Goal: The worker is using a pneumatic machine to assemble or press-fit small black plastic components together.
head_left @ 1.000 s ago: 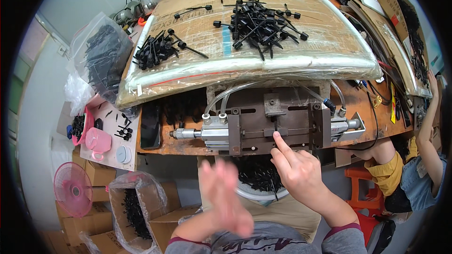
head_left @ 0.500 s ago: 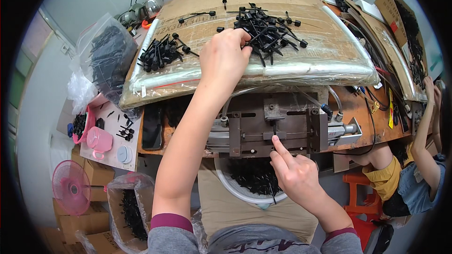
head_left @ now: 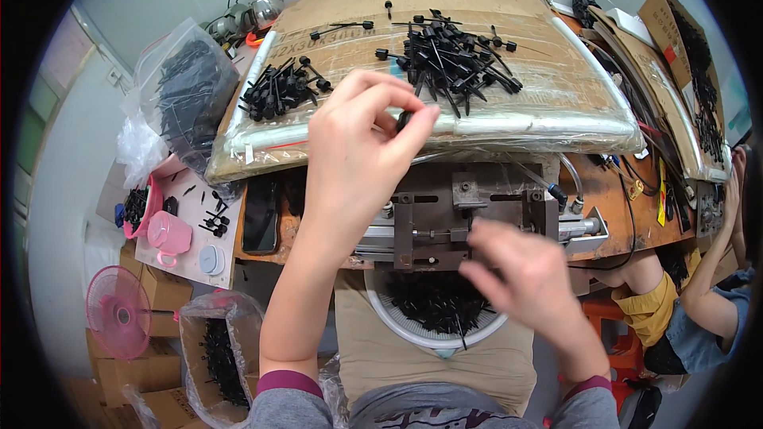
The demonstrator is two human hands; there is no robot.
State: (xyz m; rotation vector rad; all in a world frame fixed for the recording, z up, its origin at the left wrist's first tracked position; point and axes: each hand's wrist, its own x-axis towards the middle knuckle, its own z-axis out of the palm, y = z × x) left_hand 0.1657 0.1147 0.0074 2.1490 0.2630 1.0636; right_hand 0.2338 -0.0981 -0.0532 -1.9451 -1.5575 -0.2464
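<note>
My left hand (head_left: 350,139) is raised in front of a plastic-wrapped cardboard board (head_left: 556,87), thumb and fingers pinched on a small black plastic part (head_left: 404,120), mostly hidden by the fingers. Behind it on the board lie a large heap of black stemmed plastic parts (head_left: 453,59) and a smaller heap (head_left: 278,91). My right hand (head_left: 524,270), smeared by motion, is over the right front of a dark metal clamping fixture (head_left: 429,199); whether it holds anything does not show. Below the fixture, a white basket (head_left: 383,316) of black parts sits at my lap.
Air hoses (head_left: 574,171) and a cylinder (head_left: 580,226) flank the fixture. On the left are a phone (head_left: 261,218), a pink cup (head_left: 169,234), a pink fan (head_left: 119,314) and a bag of black parts (head_left: 191,95). Another person (head_left: 699,302) sits at the right.
My left hand has come back from the large heap toward me with a black part in its fingers. My right hand has shifted slightly right from pointing into the fixture and is now blurred.
</note>
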